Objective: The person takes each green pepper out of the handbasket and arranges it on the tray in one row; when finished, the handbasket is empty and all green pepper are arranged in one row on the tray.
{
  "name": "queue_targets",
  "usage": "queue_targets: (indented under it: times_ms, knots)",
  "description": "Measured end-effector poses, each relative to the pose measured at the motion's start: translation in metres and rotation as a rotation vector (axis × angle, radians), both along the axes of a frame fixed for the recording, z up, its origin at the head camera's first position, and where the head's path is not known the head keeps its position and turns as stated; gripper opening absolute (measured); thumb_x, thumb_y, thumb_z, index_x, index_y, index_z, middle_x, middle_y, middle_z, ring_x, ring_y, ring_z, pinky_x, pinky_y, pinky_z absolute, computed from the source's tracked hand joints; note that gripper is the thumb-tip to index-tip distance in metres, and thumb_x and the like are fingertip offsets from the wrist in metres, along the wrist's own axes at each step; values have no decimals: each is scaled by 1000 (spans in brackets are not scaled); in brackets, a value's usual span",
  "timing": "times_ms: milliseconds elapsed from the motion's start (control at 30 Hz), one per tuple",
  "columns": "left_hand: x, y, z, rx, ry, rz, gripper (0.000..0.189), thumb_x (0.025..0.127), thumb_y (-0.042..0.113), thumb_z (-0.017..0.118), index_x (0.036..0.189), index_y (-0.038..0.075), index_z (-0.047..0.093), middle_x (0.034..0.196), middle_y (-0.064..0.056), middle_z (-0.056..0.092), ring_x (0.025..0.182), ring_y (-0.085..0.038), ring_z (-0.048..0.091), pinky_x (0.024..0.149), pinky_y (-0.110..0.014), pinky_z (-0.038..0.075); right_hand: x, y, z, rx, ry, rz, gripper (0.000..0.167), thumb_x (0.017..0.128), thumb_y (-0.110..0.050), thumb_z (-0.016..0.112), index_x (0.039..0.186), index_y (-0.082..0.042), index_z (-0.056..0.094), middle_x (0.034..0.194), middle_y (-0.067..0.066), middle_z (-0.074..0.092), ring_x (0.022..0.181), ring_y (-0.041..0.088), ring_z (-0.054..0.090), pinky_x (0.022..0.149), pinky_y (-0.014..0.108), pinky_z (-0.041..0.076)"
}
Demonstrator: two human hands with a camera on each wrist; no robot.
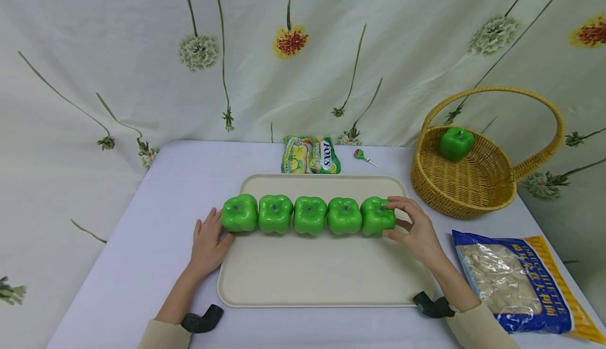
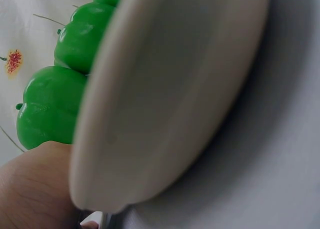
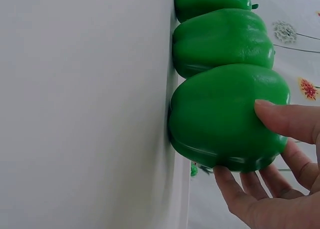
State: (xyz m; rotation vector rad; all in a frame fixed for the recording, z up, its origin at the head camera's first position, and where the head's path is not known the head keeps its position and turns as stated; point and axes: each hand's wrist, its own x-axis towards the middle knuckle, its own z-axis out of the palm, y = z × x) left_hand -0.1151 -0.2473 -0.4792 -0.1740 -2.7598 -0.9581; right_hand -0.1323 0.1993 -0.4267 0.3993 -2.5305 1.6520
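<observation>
Several glossy green bell peppers stand upright in a straight row across the upper half of a cream tray. My left hand lies at the tray's left edge with fingers extended, right beside the leftmost pepper. In the left wrist view that hand partly covers the pepper's base, and its fingers are hidden. My right hand holds the rightmost pepper from its outer side. The right wrist view shows the thumb against this pepper and the other fingers curved round its far side.
One more green bell pepper sits in a wicker basket with a tall handle, back right. A blue and yellow pasta bag lies right of the tray. Behind it are a green candy bag and a lollipop.
</observation>
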Motion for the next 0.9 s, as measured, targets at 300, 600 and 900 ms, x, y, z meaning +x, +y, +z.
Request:
queue_targets:
  times_ms: [300, 600, 900]
  knots:
    - [0, 1, 1, 2, -1, -1, 55, 89, 8, 52, 141, -6, 44, 147, -28, 42, 143, -51, 22, 113, -70, 3, 0, -1, 0, 18, 36, 0, 66, 68, 15, 78, 129, 3, 54, 140, 19, 44, 117, -5, 43, 89, 10, 47]
    - [0, 0, 1, -1, 1, 1, 55, 88, 9, 52, 141, -6, 44, 146, -29, 43, 143, -51, 23, 113, -70, 3, 3, -3, 9, 12, 59, 24, 68, 71, 6, 80, 133, 4, 51, 139, 20, 46, 121, -6, 42, 95, 10, 44]
    - [0, 0, 1, 0, -4, 0, 55, 89, 8, 52, 141, -7, 44, 146, -29, 42, 143, -51, 22, 113, -70, 3, 7, 3, 43, 32, 112, 88, 62, 77, 6, 77, 133, 2, 50, 136, 16, 49, 123, -6, 45, 96, 10, 44]
